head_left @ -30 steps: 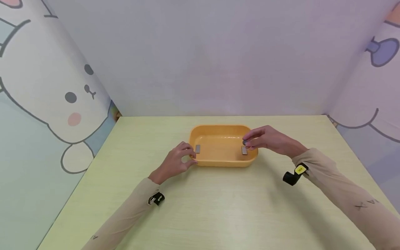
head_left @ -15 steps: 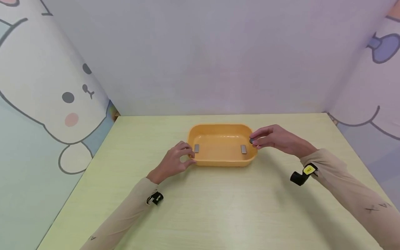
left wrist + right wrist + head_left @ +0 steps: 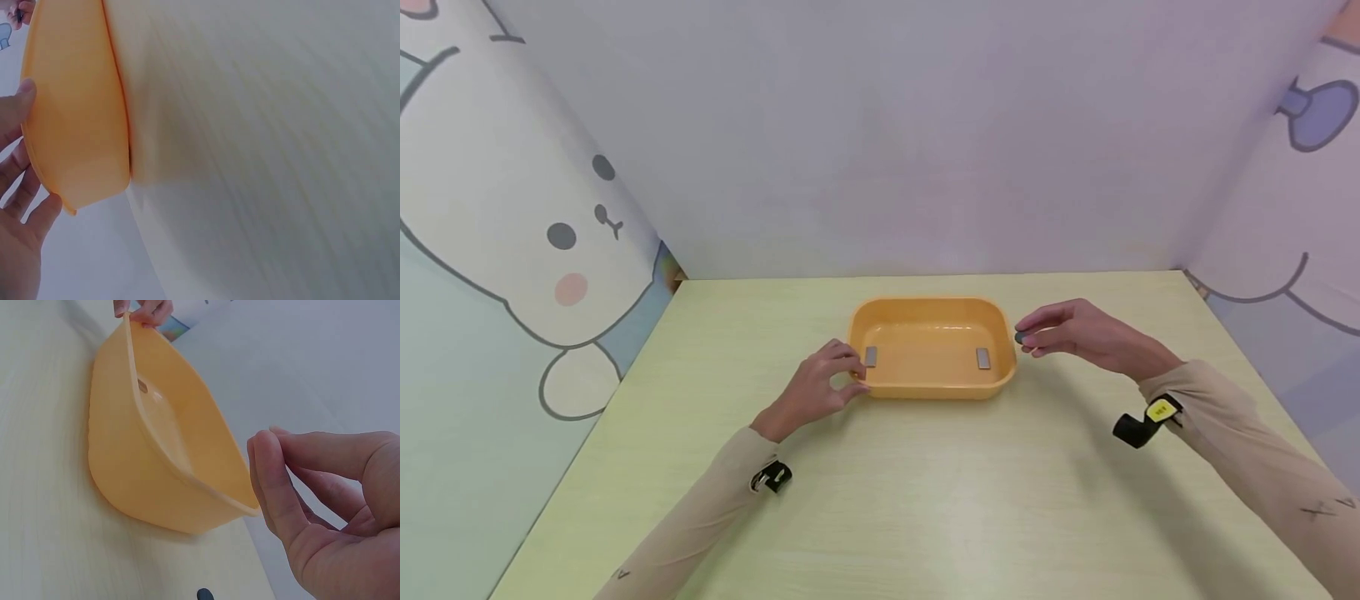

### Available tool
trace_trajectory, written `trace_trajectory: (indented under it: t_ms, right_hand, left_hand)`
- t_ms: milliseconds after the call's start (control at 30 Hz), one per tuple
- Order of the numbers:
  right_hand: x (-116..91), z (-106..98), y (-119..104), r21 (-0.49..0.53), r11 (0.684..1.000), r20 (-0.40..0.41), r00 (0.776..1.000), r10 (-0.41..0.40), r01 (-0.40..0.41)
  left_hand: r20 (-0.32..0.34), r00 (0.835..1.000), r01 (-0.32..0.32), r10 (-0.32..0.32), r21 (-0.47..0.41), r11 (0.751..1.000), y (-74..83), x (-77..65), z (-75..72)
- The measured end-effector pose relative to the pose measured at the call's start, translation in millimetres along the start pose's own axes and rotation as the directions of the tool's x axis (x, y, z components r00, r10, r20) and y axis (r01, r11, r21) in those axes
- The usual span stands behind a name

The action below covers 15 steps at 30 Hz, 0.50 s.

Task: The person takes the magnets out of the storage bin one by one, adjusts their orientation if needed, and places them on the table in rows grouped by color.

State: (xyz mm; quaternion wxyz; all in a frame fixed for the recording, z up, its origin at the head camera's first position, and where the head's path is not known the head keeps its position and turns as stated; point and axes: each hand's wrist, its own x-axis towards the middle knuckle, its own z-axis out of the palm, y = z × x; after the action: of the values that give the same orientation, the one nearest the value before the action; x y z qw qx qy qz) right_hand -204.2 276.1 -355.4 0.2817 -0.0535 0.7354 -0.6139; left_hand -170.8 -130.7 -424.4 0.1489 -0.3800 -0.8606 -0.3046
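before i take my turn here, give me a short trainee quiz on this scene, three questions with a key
1. Count: how many small grey pieces lie in the orange tray?
2. True or false: the left hand hovers above the middle of the tray, touching nothing.
3. Choose: in the head view, where is the small dark object that the right hand pinches?
a) above the tray's middle
b) outside the tray, beside its right end
c) beyond the tray's left end

Key
1. Two, one near each end.
2. False; the left hand grips the tray at its left end.
3. b
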Motion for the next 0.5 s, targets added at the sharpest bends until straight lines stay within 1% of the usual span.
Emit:
trace_trajectory:
  t_ms: [300,500]
  right_hand:
    - [-6,-8,3,-0.018,1.000,-0.008,1.000,-0.023,0.023]
    - [-9,-12,5,0.002,0.999,-0.012,0.999,-0.033,0.033]
  left_hand:
    - [0.010,1.000,0.017,-0.017,0.003,1.000,2.5,0.6,-1.3]
    - [0.007,1.000,0.007,-0.007,0.005,1.000,3.7,0.0,-2.3]
